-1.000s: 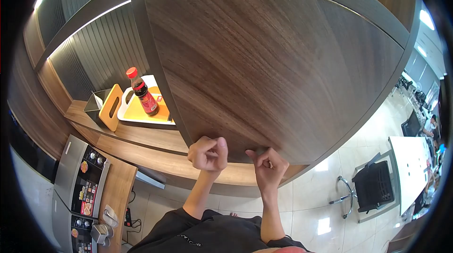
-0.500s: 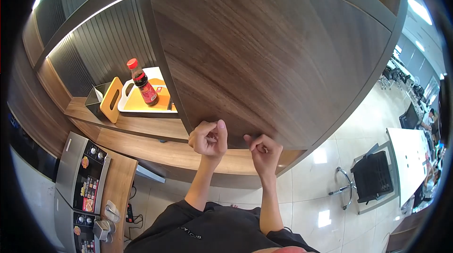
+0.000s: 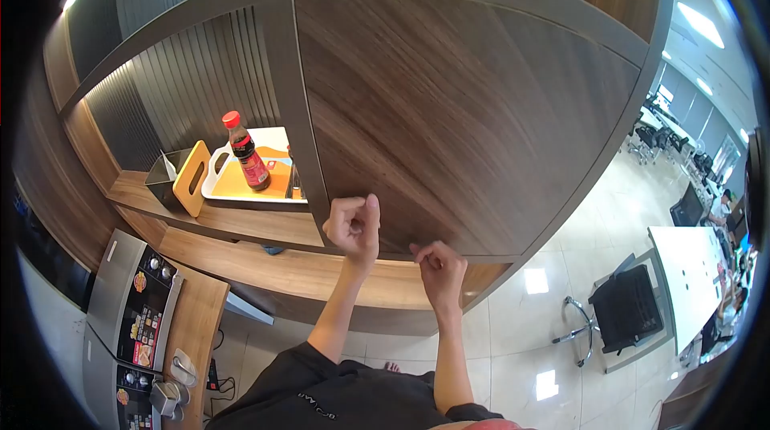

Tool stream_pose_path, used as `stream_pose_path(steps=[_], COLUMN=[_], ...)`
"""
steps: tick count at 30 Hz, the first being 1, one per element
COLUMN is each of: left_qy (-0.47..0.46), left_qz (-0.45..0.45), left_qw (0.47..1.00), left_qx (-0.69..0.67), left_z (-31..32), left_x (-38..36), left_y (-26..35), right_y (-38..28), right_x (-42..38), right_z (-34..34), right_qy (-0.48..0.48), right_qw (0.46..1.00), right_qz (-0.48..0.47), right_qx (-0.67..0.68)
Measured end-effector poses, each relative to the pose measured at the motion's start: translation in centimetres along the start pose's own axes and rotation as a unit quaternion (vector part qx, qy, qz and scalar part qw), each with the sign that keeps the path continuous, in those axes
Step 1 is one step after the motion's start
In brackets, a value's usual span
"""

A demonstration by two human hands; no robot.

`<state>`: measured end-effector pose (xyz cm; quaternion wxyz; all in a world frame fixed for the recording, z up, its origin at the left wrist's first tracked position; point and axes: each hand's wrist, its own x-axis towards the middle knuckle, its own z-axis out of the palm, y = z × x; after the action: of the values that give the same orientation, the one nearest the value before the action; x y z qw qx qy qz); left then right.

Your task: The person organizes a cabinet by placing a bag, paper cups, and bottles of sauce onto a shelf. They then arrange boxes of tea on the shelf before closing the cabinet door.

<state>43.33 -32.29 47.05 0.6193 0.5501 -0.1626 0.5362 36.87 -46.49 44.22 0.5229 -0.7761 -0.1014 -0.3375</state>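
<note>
At the lower edge of the dark walnut-grained cabinet door (image 3: 465, 117), left hand (image 3: 353, 225) and right hand (image 3: 439, 268), both clenched.

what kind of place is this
Probably an office pantry or kitchenette: a wood cabinet door above a counter, a sauce bottle on a tray, and desks with monitors beyond.

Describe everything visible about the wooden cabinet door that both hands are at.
The cabinet door is a large flat panel of dark brown wood-grain finish, with streaks running diagonally and no handle showing. It looks shut or nearly so, set in a grey-brown frame, beside an open shelf niche. The left hand and right hand, both loosely curled, sit at its bottom edge, fingers seemingly hooked there. A lighter wooden counter runs just below.
</note>
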Motion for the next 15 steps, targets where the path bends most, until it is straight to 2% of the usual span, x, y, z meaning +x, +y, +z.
stream_pose_path(steps=[2, 3, 4, 5, 6, 8, 10, 12, 14, 15], left_qy=[-0.02, -0.035, -0.048, -0.06, -0.121, -0.266, -0.338, -0.344, -0.332, -0.402], left_qz=[-0.076, -0.048, -0.059, -0.023, -0.043, -0.008, -0.035, -0.292, -0.394, -0.475], left_qw=[0.997, 0.998, 0.997, 0.995, 0.987, 0.947, 0.897, 0.81, 0.738, 0.614], left_qx=[-0.008, 0.018, 0.025, 0.076, 0.101, 0.18, 0.283, 0.374, 0.435, 0.485], left_z=[-0.9, -1.8, -3.1, -4.3, -6.8, -13.2, -19.8, -27.8, -39.1, -46.6], left_x=[-1.3, -2.7, -5.0, -6.7, -9.6, -15.4, -20.0, -26.5, -35.0, -40.2], left_y=[0.9, 0.3, -0.6, -0.3, -1.4, -4.6, -4.4, -4.4, -5.5, -6.1], right_y=[0.3, 0.9, 1.8, 2.6, 3.1, 5.7, 10.2, 15.5, 21.7, 24.2], right_x=[-1.3, -2.2, -3.2, -4.1, -5.2, -8.6, -13.9, -21.2, -31.1, -36.4], right_z=[-0.1, -0.2, -0.6, -1.0, -1.6, -3.6, -5.6, -8.3, -11.9, -13.8], right_qy=[-0.014, -0.034, -0.058, -0.084, -0.107, -0.149, -0.184, -0.244, -0.343, -0.397], right_qw=[0.999, 0.998, 0.997, 0.994, 0.991, 0.979, 0.963, 0.929, 0.847, 0.786], right_qz=[0.012, 0.021, 0.029, 0.035, 0.042, 0.068, 0.118, 0.197, 0.303, 0.362], right_qx=[-0.029, -0.04, -0.05, -0.057, -0.071, -0.123, -0.159, -0.195, -0.271, -0.305])
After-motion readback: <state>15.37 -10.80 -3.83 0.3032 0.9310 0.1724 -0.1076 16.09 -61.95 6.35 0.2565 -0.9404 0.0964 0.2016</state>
